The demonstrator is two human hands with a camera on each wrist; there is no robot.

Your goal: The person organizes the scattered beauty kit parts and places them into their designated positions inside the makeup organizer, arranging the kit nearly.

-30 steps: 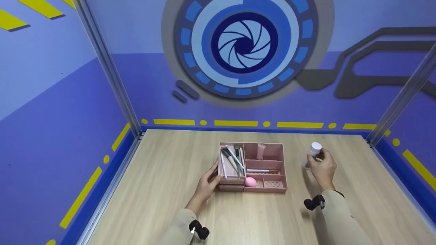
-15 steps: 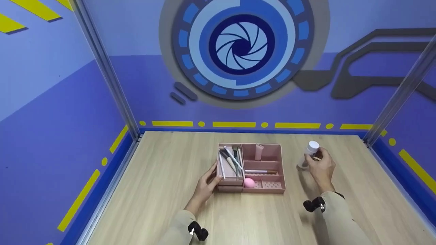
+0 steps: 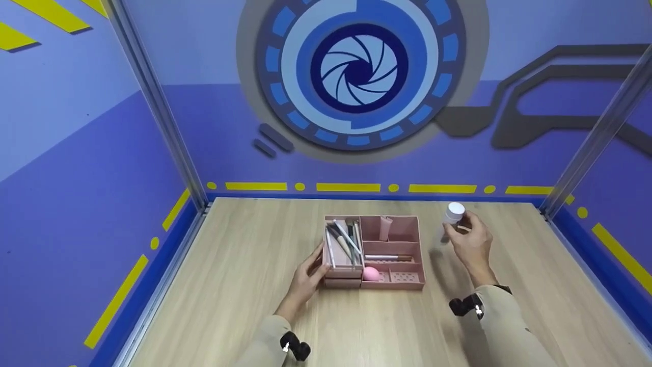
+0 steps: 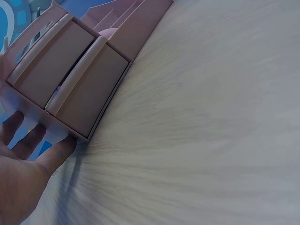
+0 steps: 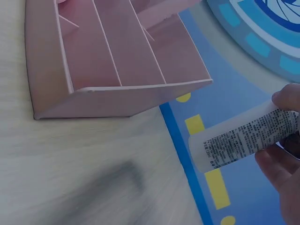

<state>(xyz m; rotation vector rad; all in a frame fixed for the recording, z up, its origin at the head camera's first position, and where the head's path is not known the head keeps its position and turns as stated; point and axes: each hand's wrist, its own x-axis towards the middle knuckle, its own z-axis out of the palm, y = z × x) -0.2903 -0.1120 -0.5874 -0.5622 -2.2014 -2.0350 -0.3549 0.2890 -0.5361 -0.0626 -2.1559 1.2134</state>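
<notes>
My right hand (image 3: 472, 243) pinches a white-capped bottle (image 3: 453, 213) near its top, to the right of a pink makeup organizer (image 3: 420, 265). In the right wrist view the pale bottle (image 5: 234, 143) has small dark print and is lifted off the table. At the organizer's left side, my left hand (image 3: 305, 280) rests its fingertips against the wall. The left wrist view shows those extended fingers (image 4: 60, 152) touching the side beside two drawers (image 4: 91, 86). Several makeup brushes (image 3: 344, 242) lie in the organizer's left top section.
In the organizer's right compartments are a pink tube (image 3: 385, 228), a thin brush or pencil (image 3: 389, 258) and a pink makeup sponge (image 3: 371, 273). Wooden tabletop (image 3: 254, 244) surrounds the organizer, with blue printed walls (image 3: 204, 132) behind and at the sides.
My right hand has raised the bottle and carried it left, closer to the organizer. The left hand stays against the organizer's side. The head view has shifted slightly.
</notes>
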